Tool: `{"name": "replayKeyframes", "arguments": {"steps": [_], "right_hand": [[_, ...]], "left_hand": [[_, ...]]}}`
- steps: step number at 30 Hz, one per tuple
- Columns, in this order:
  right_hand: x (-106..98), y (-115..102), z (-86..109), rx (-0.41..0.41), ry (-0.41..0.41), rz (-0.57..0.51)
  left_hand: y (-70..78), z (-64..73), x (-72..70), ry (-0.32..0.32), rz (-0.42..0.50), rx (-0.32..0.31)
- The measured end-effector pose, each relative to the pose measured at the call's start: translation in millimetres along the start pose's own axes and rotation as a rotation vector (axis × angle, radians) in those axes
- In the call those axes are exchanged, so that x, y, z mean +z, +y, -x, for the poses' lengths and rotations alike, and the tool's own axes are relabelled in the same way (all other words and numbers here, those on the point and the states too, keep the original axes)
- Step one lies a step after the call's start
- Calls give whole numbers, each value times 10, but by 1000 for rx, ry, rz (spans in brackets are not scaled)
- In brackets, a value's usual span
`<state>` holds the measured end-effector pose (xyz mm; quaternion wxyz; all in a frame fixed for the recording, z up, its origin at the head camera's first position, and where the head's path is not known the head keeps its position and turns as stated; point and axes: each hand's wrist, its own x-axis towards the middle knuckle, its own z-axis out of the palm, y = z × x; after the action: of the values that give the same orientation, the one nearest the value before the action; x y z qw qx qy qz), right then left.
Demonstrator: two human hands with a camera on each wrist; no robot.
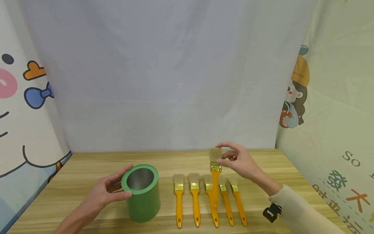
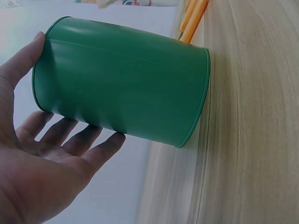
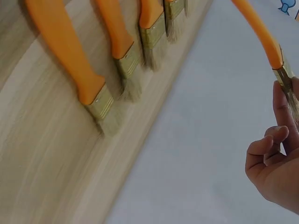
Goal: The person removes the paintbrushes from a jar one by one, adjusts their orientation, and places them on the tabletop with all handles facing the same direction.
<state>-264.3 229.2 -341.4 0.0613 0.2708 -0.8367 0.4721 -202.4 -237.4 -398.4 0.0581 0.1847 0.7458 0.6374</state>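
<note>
My left hand [image 1: 100,191] holds a green can [image 1: 144,204] near its open top, thumb on one side and fingers on the other. The can stands upright on the table, and its grey inside shows from above. In the left wrist view, the fingertips [image 2: 117,138] lie along the can's green wall [image 2: 121,79]. My right hand [image 1: 238,161] pinches a paintbrush [image 1: 215,182] near its metal band, bristles up and orange handle hanging down. This brush overlaps the middle one of several paintbrushes [image 1: 179,204] lying in a row. The right wrist view shows the pinching hand [image 3: 275,158] at its edge.
The row of brushes lies just right of the can, bristles pointing away from me. A wooden table [image 1: 96,162] carries everything. Behind it hangs a plain pale cloth [image 1: 163,81], with printed cloths at the left [image 1: 17,130] and right [image 1: 330,136].
</note>
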Motion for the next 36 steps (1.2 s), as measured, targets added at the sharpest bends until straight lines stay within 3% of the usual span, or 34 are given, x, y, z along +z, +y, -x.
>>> {"name": "replayKeyframes", "arguments": {"steps": [10, 28, 36], "right_hand": [[-256, 271, 313, 153, 19, 5], [-674, 767, 570, 355, -153, -37], [-750, 992, 601, 389, -211, -38]], "left_hand": [[2, 13, 5, 1, -6, -7], [-39, -8, -9, 4, -24, 15], [-28, 0, -10, 2, -27, 7]]}}
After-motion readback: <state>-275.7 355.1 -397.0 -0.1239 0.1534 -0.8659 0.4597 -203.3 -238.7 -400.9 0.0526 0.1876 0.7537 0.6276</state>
